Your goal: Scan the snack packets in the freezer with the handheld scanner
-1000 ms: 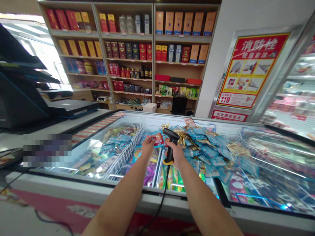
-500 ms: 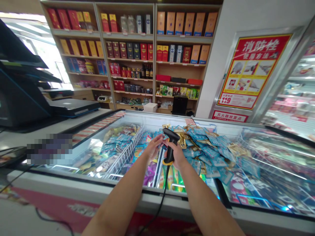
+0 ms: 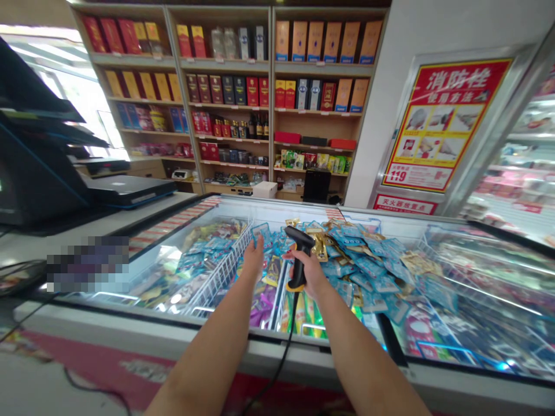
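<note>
My right hand (image 3: 311, 273) is wrapped round the grip of a black and yellow barcode scanner (image 3: 299, 249), whose head points left over the freezer. The scanner's black cable (image 3: 281, 361) hangs down between my forearms. My left hand (image 3: 252, 258) is just left of the scanner, fingers together, pinching a blue snack packet (image 3: 262, 231) above a small spread of similar packets. A large heap of blue and gold packets (image 3: 368, 263) lies on the glass lid to the right of the scanner.
A chest freezer (image 3: 260, 342) with sliding glass lids and wire baskets of frozen goods spans the front. A black till terminal (image 3: 39, 173) stands on the counter at left. Shelves of boxed bottles (image 3: 260, 86) line the back wall. A red fire-hydrant poster (image 3: 442, 121) and a chiller door (image 3: 520, 173) are at right.
My left hand has moved from right in front of the scanner head out to the left with the packet. The right hand and scanner have stayed almost still.
</note>
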{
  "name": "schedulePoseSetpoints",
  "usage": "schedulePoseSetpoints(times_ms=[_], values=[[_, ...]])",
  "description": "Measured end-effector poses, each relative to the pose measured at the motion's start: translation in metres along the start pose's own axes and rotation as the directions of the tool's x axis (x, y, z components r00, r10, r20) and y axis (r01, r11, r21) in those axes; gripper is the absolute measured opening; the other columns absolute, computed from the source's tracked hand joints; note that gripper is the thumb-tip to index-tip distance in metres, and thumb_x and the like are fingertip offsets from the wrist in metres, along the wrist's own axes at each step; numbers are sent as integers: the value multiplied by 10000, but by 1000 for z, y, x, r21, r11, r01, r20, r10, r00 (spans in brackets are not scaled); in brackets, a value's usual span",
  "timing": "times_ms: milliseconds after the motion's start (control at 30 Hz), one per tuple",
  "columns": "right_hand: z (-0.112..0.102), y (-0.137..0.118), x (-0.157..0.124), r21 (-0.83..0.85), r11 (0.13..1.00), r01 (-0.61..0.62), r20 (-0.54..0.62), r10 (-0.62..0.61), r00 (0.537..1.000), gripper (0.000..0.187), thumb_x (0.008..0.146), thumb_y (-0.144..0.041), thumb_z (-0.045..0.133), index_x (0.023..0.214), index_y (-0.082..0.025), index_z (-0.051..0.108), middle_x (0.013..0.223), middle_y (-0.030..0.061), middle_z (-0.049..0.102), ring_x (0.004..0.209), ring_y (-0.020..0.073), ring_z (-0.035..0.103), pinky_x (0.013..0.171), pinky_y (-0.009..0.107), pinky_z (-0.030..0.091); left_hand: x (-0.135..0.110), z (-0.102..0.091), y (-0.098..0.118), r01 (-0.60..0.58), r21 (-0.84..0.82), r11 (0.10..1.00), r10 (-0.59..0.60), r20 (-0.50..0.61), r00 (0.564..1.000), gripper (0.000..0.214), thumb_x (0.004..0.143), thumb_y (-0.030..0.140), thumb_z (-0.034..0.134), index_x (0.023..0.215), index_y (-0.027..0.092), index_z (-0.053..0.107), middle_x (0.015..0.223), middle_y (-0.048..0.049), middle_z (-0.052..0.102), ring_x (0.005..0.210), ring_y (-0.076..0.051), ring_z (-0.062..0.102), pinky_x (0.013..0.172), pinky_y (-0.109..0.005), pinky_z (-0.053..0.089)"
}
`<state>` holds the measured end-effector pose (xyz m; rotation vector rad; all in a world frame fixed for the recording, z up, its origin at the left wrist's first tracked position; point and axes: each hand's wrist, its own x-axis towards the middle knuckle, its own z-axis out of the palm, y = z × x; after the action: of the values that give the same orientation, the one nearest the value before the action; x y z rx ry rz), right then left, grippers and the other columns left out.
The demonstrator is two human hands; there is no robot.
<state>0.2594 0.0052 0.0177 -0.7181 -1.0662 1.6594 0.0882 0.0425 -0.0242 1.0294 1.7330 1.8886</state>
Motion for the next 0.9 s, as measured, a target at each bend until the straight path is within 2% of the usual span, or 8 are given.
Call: schedulePoseSetpoints(times_ms=[167, 267, 400, 467, 600, 700, 900], values=[[-1, 2, 1, -1, 1000, 26, 10, -26, 1000, 357, 643, -405, 715, 885, -190, 566, 573, -39, 616, 328, 113, 495, 317, 219, 320, 1, -6, 1, -4, -12, 1000, 4, -7, 1000, 379, 772, 460, 614, 1003, 162, 643, 861, -78, 705, 864, -231, 656, 738, -321, 506], [-1, 1, 0, -18, 1000, 20, 40, -19, 999, 298, 655, -408, 698, 806, -179, 580, 506, -41, 574, 325, 108, 476, 319, 220, 311, 3, -10, 2, -40, 40, 998, 41, -19, 999, 306, 729, 386, 651, 954, 178, 645, 792, -52, 696, 795, -221, 650, 709, -317, 493], [1, 0, -3, -46, 999, 19, 91, -14, 996, 241, 670, -386, 682, 709, -187, 552, 490, -45, 551, 327, 103, 469, 331, 223, 327, 5, -16, 5, -94, 213, 972, 102, -28, 994, 243, 699, 347, 667, 881, 187, 641, 733, -46, 673, 764, -231, 638, 699, -315, 466], [2, 0, -4, -79, 997, 19, 113, -10, 994, 244, 673, -385, 678, 669, -191, 531, 485, -48, 540, 328, 101, 468, 335, 225, 334, 5, -17, 6, -117, 335, 935, 122, 8, 993, 215, 701, 346, 665, 844, 187, 640, 711, -46, 659, 748, -236, 629, 698, -315, 451], [3, 1, -6, -116, 993, 26, 140, -10, 990, 259, 678, -392, 673, 631, -195, 512, 443, -50, 509, 321, 102, 458, 331, 222, 320, 6, -17, 4, -179, 457, 871, 159, 83, 984, 207, 759, 316, 599, 913, 191, 659, 738, -48, 660, 754, -231, 622, 700, -308, 432], [3, 0, -6, -124, 992, 22, 133, -5, 991, 265, 685, -391, 667, 604, -191, 513, 415, -43, 496, 317, 103, 454, 338, 223, 325, 7, -16, 2, -160, 475, 865, 142, 74, 987, 264, 780, 323, 567, 982, 185, 665, 693, -44, 645, 729, -234, 619, 682, -308, 430], [4, -1, -6, -107, 994, 30, 132, -16, 991, 257, 673, -378, 667, 595, -189, 511, 431, -50, 493, 316, 102, 458, 336, 223, 331, 5, -16, 5, -136, 463, 876, 115, 73, 991, 249, 749, 314, 601, 947, 183, 675, 669, -41, 640, 694, -230, 618, 665, -301, 429]])
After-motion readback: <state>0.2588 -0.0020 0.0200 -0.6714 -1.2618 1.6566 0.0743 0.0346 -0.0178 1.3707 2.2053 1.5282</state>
